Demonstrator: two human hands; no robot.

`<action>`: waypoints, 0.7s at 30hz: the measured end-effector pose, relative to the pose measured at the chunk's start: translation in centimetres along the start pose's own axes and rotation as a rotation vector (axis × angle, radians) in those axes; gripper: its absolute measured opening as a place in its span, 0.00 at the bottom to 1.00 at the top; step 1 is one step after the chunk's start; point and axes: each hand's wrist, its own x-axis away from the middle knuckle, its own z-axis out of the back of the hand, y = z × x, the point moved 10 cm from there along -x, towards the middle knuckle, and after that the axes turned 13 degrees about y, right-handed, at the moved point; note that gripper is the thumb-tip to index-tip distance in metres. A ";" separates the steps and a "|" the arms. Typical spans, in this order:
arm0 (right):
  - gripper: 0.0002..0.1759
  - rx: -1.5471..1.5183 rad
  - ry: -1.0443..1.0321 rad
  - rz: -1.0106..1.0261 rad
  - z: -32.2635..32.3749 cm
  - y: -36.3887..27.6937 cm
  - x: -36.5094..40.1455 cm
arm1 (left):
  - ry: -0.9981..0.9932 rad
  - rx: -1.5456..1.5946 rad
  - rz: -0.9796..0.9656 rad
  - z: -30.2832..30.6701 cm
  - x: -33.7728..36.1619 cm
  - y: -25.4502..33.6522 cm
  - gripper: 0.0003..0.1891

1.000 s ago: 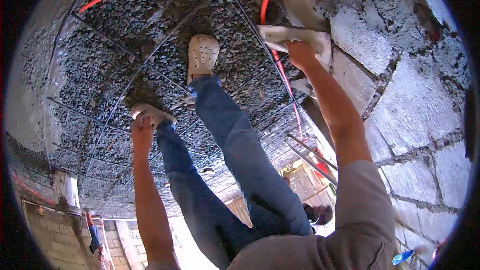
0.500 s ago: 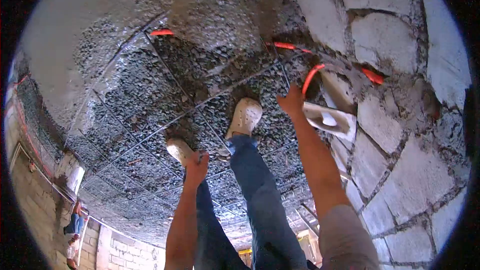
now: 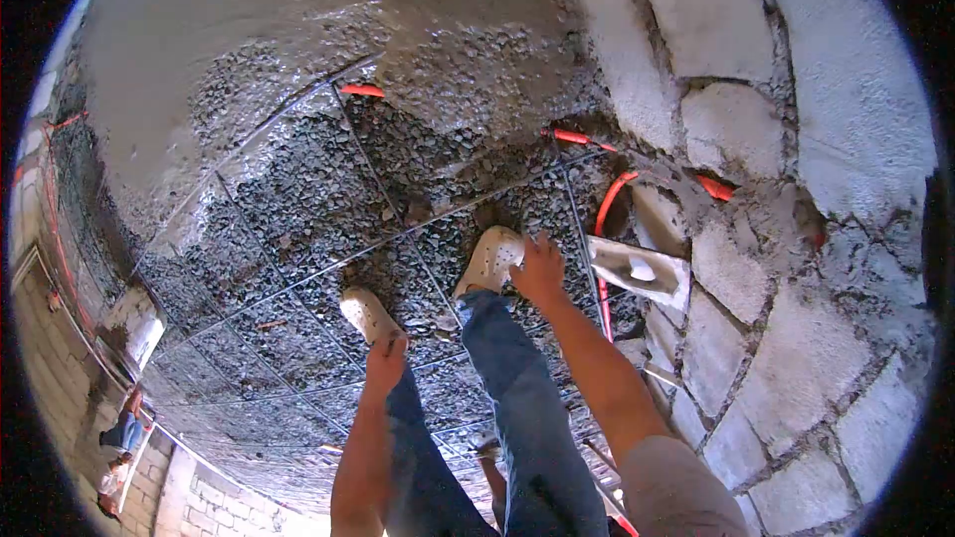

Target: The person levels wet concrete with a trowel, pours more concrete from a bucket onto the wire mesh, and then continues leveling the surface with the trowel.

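Note:
My left hand is low over the trouser leg, just below the left beige clog. Its fingers are curled in, and whatever they may hold is hidden. Beside the right clog, my right hand has its fingers apart with nothing visible in them. Both clogs stand on dark gravel, among thin steel rebars laid in a grid. Right of my right hand are a float-like board with a white handle and a bent orange conduit.
Wet concrete spreads across the far side. A stone wall runs along the right. Orange tube ends stick out of the gravel. Another person is at the far left by a block wall.
My right hand has moved left and down, from beside the orange conduit to the right clog, and its fingers have spread. My left hand is slightly lower in view. The camera view has shifted.

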 end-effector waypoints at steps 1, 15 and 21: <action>0.43 -0.003 -0.005 0.021 0.8 0.3 0.4 | 0.014 0.016 -0.002 0.8 0.2 -0.8 0.16; 0.28 0.055 0.096 0.309 25.1 6.1 14.5 | 0.463 0.102 0.301 26.1 17.8 -17.1 0.19; 0.31 0.008 0.042 0.209 33.9 -0.4 21.7 | 0.509 0.378 0.405 31.7 26.6 -25.6 0.19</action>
